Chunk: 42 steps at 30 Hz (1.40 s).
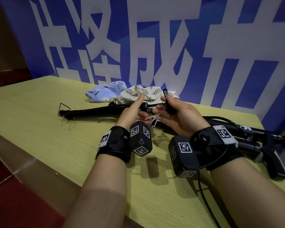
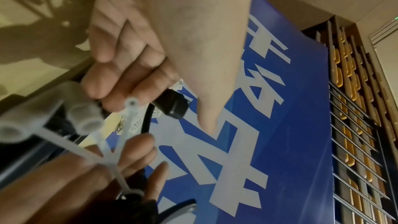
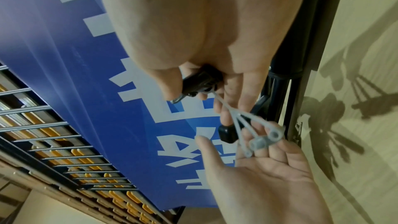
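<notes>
My right hand [image 1: 166,106] grips a black pump head [image 3: 200,81]; its lever [image 1: 165,92] sticks up past the fingers. A white translucent adapter set [image 1: 152,119] hangs from the head on thin straps and spreads toward my left hand [image 1: 142,111]. That hand's fingers [image 2: 96,83] are curled, with the adapter ends [image 2: 86,117] against them. A black knob-ended piece [image 2: 170,106] on a thin hose sits between the curled fingers and the straight thumb [image 2: 206,108]. The black floor pump [image 1: 97,110] lies across the table [image 1: 39,129] under both hands.
Two cloth bags, one light blue [image 1: 105,92] and one leaf-printed [image 1: 138,94], lie behind the hands against a blue banner [image 1: 155,46]. The pump's base and handle [image 1: 253,140] reach the right edge. A small metal piece [image 1: 101,120] lies near the barrel. The table's front edge runs diagonally at left.
</notes>
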Tool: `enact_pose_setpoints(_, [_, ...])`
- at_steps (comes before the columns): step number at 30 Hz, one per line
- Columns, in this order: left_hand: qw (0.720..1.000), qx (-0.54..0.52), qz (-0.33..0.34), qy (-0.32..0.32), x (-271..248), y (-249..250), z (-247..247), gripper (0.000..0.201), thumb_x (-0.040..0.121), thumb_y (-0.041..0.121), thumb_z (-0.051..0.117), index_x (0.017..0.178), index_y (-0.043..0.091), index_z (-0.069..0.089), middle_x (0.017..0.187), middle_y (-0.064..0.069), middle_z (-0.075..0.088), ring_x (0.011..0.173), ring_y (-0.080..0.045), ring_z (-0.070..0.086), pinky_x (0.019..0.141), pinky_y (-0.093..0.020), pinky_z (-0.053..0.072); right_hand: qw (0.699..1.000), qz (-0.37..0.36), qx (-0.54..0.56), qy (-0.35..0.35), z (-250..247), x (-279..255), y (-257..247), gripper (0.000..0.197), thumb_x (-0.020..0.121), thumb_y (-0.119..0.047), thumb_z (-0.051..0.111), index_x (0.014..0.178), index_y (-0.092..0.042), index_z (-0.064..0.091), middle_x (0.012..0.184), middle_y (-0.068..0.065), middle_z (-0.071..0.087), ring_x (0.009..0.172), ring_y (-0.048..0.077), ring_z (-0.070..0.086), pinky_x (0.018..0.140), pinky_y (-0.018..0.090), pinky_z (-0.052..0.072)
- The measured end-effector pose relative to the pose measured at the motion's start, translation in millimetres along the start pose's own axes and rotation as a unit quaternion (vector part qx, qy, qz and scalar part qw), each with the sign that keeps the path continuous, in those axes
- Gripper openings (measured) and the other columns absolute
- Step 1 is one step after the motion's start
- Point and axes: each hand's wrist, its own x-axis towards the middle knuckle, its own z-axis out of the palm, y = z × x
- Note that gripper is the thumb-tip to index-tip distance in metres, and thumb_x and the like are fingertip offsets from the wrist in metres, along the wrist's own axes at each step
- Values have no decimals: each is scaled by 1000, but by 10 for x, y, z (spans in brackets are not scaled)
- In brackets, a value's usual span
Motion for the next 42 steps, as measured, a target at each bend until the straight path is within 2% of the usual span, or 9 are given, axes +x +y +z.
enact_pose_setpoints(4, [991, 38, -16, -124, -70, 51, 31, 61, 69, 66, 61, 88, 8, 69, 81, -11, 73, 66, -22, 69, 65, -30, 54, 1000, 2, 7, 19, -7, 22, 4, 22, 99, -28, 46, 111, -12, 56, 95, 10, 62, 91, 22, 66, 85, 36, 55])
enact_pose_setpoints(7, [973, 114, -5, -203, -119, 52, 28, 31, 86, 47, 58, 100, 20, 66, 87, -3, 74, 71, -13, 70, 67, -25, 52, 998, 3, -48, 29, -3, 29, 15, 35, 99, -34, 45, 128, -15, 52, 117, 8, 64, 104, 17, 64, 98, 41, 46])
enact_pose_setpoints(10, [967, 129, 7, -218, -108, 20, 17, 13, 91, 21, 61, 101, 13, 63, 82, -3, 71, 68, -11, 64, 59, -18, 49, 991, 6, -133, 30, 28, -2, 59, 39, 98, -42, 43, 133, -24, 50, 123, -4, 63, 109, 9, 59, 89, 35, 42])
enact_pose_setpoints(18, [962, 158, 64, -214, -58, 3, 5, 14, 89, 5, 61, 96, 15, 68, 80, -2, 72, 79, -14, 68, 82, -28, 51, 992, 11, -120, 23, 71, -43, 85, 47, 98, -44, 42, 141, -24, 43, 133, -2, 57, 114, 11, 56, 82, 30, 45])
enact_pose_setpoints(24, [967, 127, 81, -205, -77, 5, 22, 15, 94, 3, 54, 84, 7, 65, 75, -4, 70, 64, -12, 66, 61, -23, 53, 994, 22, -107, 14, 86, -26, 129, 48, 98, -43, 42, 142, -23, 42, 133, 1, 57, 116, 19, 58, 93, 36, 47])
enact_pose_setpoints(30, [988, -79, 124, -42, -36, 46, -64, 14, 93, 7, 57, 85, 9, 67, 60, 1, 61, 62, -13, 61, 78, -32, 52, 987, 57, -149, 36, -6, 29, 135, 49, 98, -51, 37, 129, -15, 50, 123, 1, 62, 116, 18, 56, 101, 41, 37])
enact_pose_setpoints(34, [968, -214, 123, 35, -3, 113, -123, 17, 88, 3, 61, 73, 8, 68, 55, 1, 52, 53, -8, 50, 62, -21, 50, 964, 95, -234, 78, 46, 51, 173, 21, 96, -12, 50, 101, 4, 62, 83, 10, 58, 70, 19, 57, 66, 31, 48])
enact_pose_setpoints(37, [958, -258, 112, 59, 32, 108, -139, 33, 85, 2, 62, 54, 12, 69, 51, 1, 48, 52, -9, 45, 61, -22, 45, 932, 118, -334, 76, 120, 169, 203, 13, 87, 0, 59, 90, 11, 66, 75, 19, 63, 65, 26, 60, 72, 40, 56])
enact_pose_setpoints(42, [943, -315, 85, 73, 81, 98, -209, 36, 84, 4, 62, 49, 12, 68, 48, 2, 46, 53, -11, 42, 59, -22, 45, 809, 117, -575, 23, 297, 528, 231, 27, 79, -6, 67, 105, 4, 67, 83, 12, 67, 63, 17, 63, 56, 23, 57])
